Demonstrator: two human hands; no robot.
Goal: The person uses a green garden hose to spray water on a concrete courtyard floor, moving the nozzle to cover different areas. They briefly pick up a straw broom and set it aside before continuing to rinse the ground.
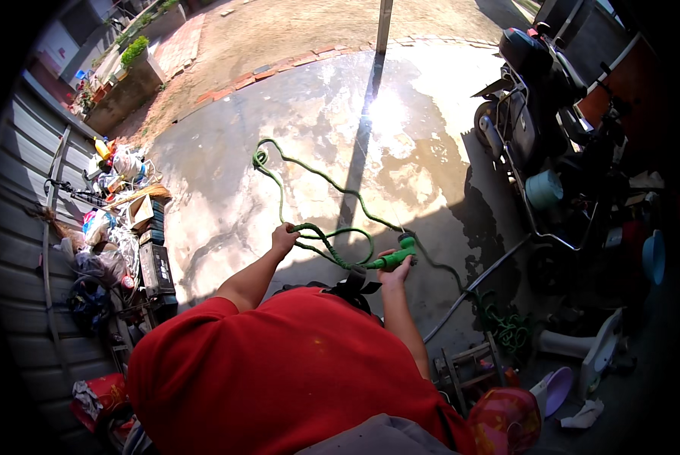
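My right hand (396,268) grips a green garden hose spray nozzle (394,259), its dark round head pointing away from me. A thin line of water seems to rise from that head. To the left, my left hand (284,239) is closed around the green fabric-like hose (323,238). Between the hands the hose sags and joins the nozzle's rear end. Farther out, the hose lies in a long loop on the wet concrete, with a small coil at its far end. It trails off right to a tangled green heap (508,330).
A motorcycle (522,119) stands at the right, near a grey pipe (476,281) on the floor. Bags, boxes and a black battery (157,270) line the corrugated wall at left. A post (384,28) rises ahead. A wooden stool (473,367) and a white pedestal basin (598,347) are at lower right.
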